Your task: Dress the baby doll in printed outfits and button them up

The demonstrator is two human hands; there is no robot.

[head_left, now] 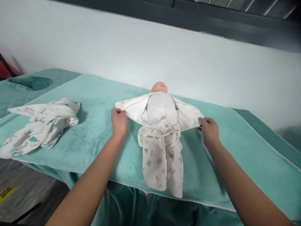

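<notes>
A doll (161, 107) is laid on its back in the middle of the green cloth (98, 138), with its head (160, 87) near the white wall (94, 47). Its white clothes (154, 160) are spread out wide. One side is pinched by the left hand (119, 121), and the other is pinched by the right hand (209, 129). Some other clothes (50, 121) are seen on the cloth, to the left

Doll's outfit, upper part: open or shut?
Open: white torso shows between spread flaps, held by left hand and right hand.
</notes>
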